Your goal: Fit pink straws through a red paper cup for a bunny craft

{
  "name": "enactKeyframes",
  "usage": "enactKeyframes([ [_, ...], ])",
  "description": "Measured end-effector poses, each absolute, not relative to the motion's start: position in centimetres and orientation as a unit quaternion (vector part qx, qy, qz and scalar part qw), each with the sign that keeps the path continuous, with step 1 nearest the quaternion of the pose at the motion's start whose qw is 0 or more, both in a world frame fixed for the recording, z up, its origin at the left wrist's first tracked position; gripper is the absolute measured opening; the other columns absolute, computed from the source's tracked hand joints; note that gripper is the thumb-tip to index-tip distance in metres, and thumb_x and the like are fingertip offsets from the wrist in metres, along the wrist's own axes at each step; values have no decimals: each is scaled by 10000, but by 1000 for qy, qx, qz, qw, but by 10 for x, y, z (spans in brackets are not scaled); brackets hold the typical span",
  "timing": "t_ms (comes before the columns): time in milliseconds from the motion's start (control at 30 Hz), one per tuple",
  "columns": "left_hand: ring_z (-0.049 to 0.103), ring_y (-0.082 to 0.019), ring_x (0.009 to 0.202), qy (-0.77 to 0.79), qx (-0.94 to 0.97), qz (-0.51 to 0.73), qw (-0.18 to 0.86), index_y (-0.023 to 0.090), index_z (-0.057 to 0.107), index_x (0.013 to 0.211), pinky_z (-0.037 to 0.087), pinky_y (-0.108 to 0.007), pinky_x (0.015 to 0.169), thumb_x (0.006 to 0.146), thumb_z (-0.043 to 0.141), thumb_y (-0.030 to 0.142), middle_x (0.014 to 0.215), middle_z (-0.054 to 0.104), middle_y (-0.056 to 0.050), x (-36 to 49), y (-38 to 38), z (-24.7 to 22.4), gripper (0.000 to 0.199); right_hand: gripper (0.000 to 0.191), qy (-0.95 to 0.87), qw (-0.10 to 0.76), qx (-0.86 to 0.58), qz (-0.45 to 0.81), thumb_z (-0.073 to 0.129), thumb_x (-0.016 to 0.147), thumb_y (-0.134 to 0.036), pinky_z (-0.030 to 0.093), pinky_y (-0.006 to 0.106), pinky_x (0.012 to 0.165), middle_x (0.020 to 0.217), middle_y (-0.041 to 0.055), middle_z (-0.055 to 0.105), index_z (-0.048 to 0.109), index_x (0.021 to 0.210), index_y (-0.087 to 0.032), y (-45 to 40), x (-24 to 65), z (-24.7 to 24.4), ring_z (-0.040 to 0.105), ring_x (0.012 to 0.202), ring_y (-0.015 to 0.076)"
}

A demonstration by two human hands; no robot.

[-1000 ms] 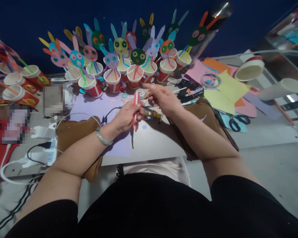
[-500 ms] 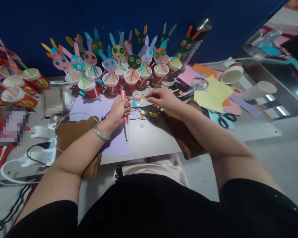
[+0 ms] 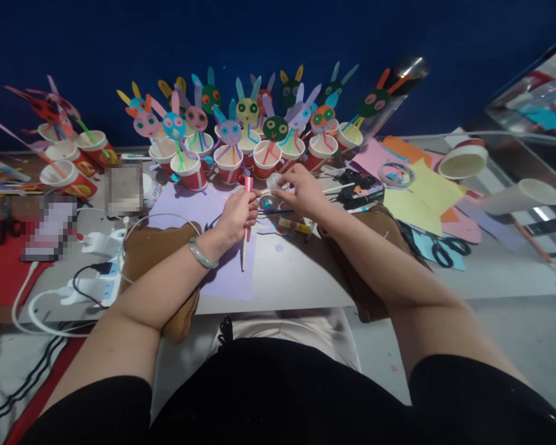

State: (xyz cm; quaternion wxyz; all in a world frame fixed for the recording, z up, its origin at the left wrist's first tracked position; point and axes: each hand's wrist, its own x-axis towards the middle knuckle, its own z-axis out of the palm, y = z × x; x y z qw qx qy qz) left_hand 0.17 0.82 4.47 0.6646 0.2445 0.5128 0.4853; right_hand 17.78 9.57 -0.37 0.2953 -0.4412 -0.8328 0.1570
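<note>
My left hand is closed around a red and white striped strip, which stands up out of the fist; a thin stick pokes out below it. Just to the right, my right hand has its fingers pinched at a roll of clear tape. Below that hand lie a yellow tube and small paper pieces. A purple sheet is spread under my left hand. Behind both hands stand several red and white cups holding paper rabbit figures on coloured straws.
Brown cloths lie under both forearms. At the right are black-handled scissors, yellow paper and a white cup. A power strip with cables, a phone and more cups are at the left. A blue wall rises behind.
The view has shifted, so the table things appear further right and lower. My right hand has come closer to my left and now pinches at the tape roll. My left hand keeps its hold.
</note>
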Motion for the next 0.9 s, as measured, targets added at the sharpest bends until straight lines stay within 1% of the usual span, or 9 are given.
enactKeyframes([
  [67, 231, -15, 321, 518, 248, 490, 656, 179, 503, 803, 124, -156, 376, 951, 409, 90, 477, 300, 127, 1, 9, 46, 197, 257, -771, 393, -422, 270, 763, 864, -438, 489, 317, 721, 902, 38, 624, 694, 900, -193, 88, 185, -4, 566, 770, 168],
  [133, 230, -17, 322, 518, 254, 495, 650, 185, 496, 797, 124, -158, 375, 942, 416, 91, 478, 294, 127, 0, 10, 47, 191, 373, -708, 444, -400, 376, 728, 881, -582, 491, 286, 650, 811, -3, 614, 657, 924, -218, 80, 188, -7, 545, 690, 141],
  [233, 223, -19, 327, 518, 270, 496, 643, 187, 503, 812, 126, -156, 377, 896, 403, 59, 483, 298, 128, -1, 10, 46, 183, 454, -694, 495, -357, 381, 750, 831, -668, 543, 299, 678, 969, 29, 662, 646, 944, -241, 72, 187, -16, 617, 805, 164],
  [333, 217, -19, 333, 516, 293, 496, 634, 179, 546, 862, 128, -157, 376, 857, 432, 50, 496, 318, 128, -2, 10, 44, 172, 321, -758, 503, -318, 268, 764, 867, -544, 590, 390, 806, 1219, 95, 645, 688, 973, -250, 67, 187, -21, 648, 1048, 239],
  [433, 241, -21, 341, 507, 319, 502, 624, 171, 596, 922, 143, -163, 378, 857, 529, 89, 491, 339, 127, -4, 9, 41, 124, 158, -812, 483, -272, 185, 718, 927, -382, 581, 486, 938, 1295, 109, 632, 702, 1040, -273, 64, 189, -20, 639, 1153, 277],
  [533, 292, -31, 349, 500, 347, 520, 599, 164, 639, 973, 159, -179, 380, 853, 644, 156, 475, 378, 118, -6, 9, 38, 120, 178, -842, 469, -227, 142, 686, 944, -289, 581, 506, 978, 1375, 121, 605, 685, 1122, -289, 63, 192, -20, 619, 1254, 294],
  [667, 308, -34, 364, 482, 382, 526, 587, 161, 670, 1023, 140, -202, 385, 810, 798, 290, 471, 398, 118, -9, 8, 35, 280, 214, -875, 425, -220, 76, 646, 959, -223, 616, 454, 929, 1451, 113, 591, 683, 1159, -291, 61, 194, -24, 627, 1266, 275],
  [800, 286, -16, 388, 479, 390, 506, 602, 151, 654, 895, 131, -204, 389, 711, 912, 403, 495, 403, 115, -10, 6, 36, 404, 173, -887, 406, -218, 18, 614, 981, -225, 612, 448, 965, 1421, 115, 630, 709, 1118, -271, 57, 193, -26, 636, 1260, 266],
  [900, 284, -14, 387, 461, 385, 480, 639, 162, 618, 817, 152, -186, 387, 716, 911, 452, 494, 358, 120, -10, 5, 39, 424, 188, -876, 434, -210, 32, 632, 977, -257, 618, 446, 940, 1382, 123, 648, 691, 1154, -281, 55, 191, -26, 664, 1201, 260],
])
